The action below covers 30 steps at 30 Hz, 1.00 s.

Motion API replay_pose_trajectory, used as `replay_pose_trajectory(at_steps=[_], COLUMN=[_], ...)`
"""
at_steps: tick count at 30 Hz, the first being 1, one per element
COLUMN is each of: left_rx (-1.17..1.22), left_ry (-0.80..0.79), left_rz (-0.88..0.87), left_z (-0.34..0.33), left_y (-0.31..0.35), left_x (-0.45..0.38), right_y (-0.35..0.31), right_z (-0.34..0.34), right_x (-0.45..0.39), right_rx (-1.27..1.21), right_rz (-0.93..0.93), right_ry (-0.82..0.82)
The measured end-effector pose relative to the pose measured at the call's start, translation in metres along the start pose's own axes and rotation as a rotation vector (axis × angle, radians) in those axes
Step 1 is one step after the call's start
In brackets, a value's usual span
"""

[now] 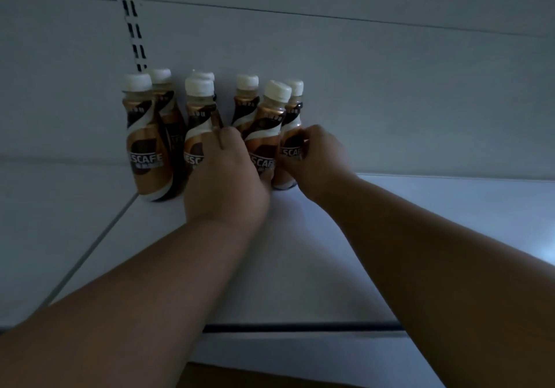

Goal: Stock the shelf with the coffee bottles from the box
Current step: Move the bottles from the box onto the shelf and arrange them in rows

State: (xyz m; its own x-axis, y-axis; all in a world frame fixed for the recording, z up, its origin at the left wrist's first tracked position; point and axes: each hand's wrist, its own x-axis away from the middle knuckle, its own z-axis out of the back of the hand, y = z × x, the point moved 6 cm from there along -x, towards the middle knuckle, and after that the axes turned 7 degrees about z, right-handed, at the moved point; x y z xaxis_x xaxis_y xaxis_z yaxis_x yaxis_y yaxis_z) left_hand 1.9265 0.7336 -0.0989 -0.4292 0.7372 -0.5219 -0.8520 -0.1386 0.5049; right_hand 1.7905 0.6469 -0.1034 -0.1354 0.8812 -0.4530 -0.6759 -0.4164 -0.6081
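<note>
Several brown-and-white coffee bottles with white caps stand in two rows at the back of the white shelf point(405, 237). My left hand point(225, 177) grips a front bottle point(265, 135), which tilts slightly to the right. My right hand point(318, 159) pinches the bottle point(292, 138) at the right end of the group, which touches the tilted one. Further left stand a front bottle point(144, 147) and another point(196, 117), each with a bottle behind it. One more bottle point(246, 99) stands behind my left hand.
The shelf's back panel point(360, 87) rises right behind the bottles, with a slotted upright point(132, 27) at the left. A seam point(90, 252) runs along the shelf floor on the left. A brown cardboard edge point(216, 377) shows below the shelf's front lip.
</note>
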Motion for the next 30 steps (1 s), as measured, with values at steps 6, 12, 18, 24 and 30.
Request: replay_pose_trajectory(at_steps=[6,12,18,24,30], left_rx=[-0.084,-0.074,-0.037,0.084,0.174], left_ry=[0.064,0.027,0.015,-0.07,-0.365], left_rz=[-0.068,0.032,0.033,-0.135,-0.295], left_z=[0.004,0.005,0.004,0.038,0.071], left_y=[0.001,-0.004,-0.005,0.003,-0.023], left_x=[0.002,0.004,0.006,0.044,0.18], right_y=[-0.006,-0.009,-0.013,-0.03,-0.043], right_z=[0.001,0.006,0.008,0.032,0.064], right_x=[-0.001,-0.007,0.005,0.08,0.238], right_rx=[0.017,0.049,0.09,0.076,-0.001], right_rz=[-0.015,-0.072,-0.056,0.099,0.273], right_ry=[0.001,0.018,-0.016,0.005,-0.144])
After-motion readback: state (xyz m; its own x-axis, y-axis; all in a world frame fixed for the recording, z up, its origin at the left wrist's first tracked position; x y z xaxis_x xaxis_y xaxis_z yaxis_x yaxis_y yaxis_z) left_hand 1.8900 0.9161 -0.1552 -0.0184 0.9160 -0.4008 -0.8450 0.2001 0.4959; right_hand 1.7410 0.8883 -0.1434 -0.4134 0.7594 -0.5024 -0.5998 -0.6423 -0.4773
